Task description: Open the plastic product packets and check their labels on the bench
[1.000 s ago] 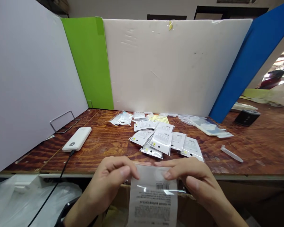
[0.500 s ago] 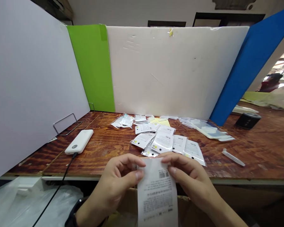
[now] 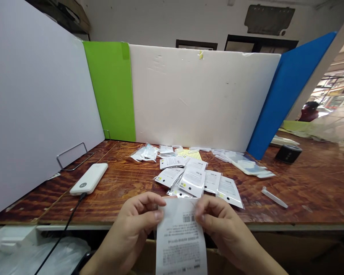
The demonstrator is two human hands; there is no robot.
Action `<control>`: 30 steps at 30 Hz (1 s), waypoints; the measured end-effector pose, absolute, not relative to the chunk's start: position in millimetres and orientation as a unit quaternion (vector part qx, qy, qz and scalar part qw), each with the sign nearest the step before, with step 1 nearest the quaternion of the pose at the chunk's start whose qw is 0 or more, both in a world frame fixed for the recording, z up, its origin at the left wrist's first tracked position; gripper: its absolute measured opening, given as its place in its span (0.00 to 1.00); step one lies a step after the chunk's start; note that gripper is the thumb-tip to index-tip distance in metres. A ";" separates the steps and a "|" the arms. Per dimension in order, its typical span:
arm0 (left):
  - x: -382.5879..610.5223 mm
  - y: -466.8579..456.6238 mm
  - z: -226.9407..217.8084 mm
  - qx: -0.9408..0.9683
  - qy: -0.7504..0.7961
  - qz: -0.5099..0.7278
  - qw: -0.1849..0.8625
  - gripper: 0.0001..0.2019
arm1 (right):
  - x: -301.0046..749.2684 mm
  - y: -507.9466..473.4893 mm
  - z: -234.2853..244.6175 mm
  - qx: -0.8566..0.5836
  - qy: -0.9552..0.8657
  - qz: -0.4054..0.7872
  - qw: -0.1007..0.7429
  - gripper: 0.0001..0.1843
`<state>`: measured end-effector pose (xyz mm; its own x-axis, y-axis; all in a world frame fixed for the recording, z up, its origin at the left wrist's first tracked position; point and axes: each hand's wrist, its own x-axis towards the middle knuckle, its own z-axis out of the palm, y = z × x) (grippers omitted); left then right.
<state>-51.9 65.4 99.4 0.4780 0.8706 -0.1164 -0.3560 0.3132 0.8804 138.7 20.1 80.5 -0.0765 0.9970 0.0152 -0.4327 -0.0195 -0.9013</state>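
A white printed packet [image 3: 180, 240] with a barcode hangs upright in front of me at the table's edge, its lower end cut off by the frame. My left hand [image 3: 139, 219] pinches its upper left edge between thumb and fingers. At the upper right edge, my right hand [image 3: 219, 221] is closed on the packet with thumb and bent fingers, slightly blurred. Just beyond my fingers lies a loose pile of similar white packets [image 3: 193, 179] in clear sleeves, with black dots and yellow stickers.
A white power bank [image 3: 89, 178] with a black cable lies left, near a wire stand [image 3: 74, 156]. Behind the pile are a yellow sticker sheet [image 3: 190, 154] and clear bags [image 3: 145, 152]. A plastic strip [image 3: 274, 197] and black speaker [image 3: 288, 153] are right. Boards [image 3: 203, 95] wall the table.
The view has tilted up and shifted, so everything appears lower and farther left. My right hand has slid its grip slightly down the packet's edge; the left hand still pinches the other side.
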 end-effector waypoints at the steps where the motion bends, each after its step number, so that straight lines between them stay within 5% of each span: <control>1: -51.9 67.2 100.5 0.410 0.306 0.404 0.758 0.08 | 139.3 20.8 80.1 -0.357 -0.388 0.624 0.576 0.11; 10: -39.2 90.1 94.1 0.443 0.345 0.395 0.727 0.19 | 146.8 30.3 71.5 -0.394 -0.413 0.651 0.501 0.13; 17: -37.0 188.5 66.9 0.718 0.512 0.370 0.291 0.13 | 161.7 51.0 62.3 -0.518 -0.395 0.431 0.624 0.30; 23: -34.5 258.2 34.3 0.810 0.516 0.264 0.089 0.15 | 166.8 59.8 32.5 -0.610 -0.512 0.298 0.526 0.35; 30: -16.3 283.4 30.2 0.839 0.495 0.219 -0.055 0.17 | 174.0 78.2 9.7 -0.618 -0.652 0.199 0.390 0.23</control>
